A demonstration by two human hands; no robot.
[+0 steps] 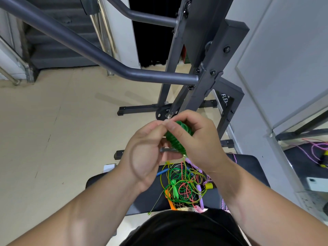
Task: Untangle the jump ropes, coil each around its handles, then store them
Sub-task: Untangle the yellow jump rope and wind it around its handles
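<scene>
Looking down at two bare hands raised close together above a black padded workout bench [147, 196]. Between them is a green plastic jump rope [174, 137], wound in tight turns into a stubby bundle. The bundle's long axis runs roughly up and down the picture, with the far end up at the fingertips and the near end pointing down toward the bench.

The right hand [198, 139] is the nearer one. It wraps the bundle from the right side, with its fingers curled round it. The left hand [147, 148] sits just beside the bundle on the left, its fingers bent. Its thumb and forefinger pinch at the bundle's far end (whether on a loose rope end or the coil itself is too blurred to tell).

Directly below, on the bench and apart from both hands, lies a loose tangle of thin green, pink, lilac and yellow jump ropes [184, 185]. The next move probably depends on the left hand's pinch at the top, while the right hand steadies the bundle.
</scene>
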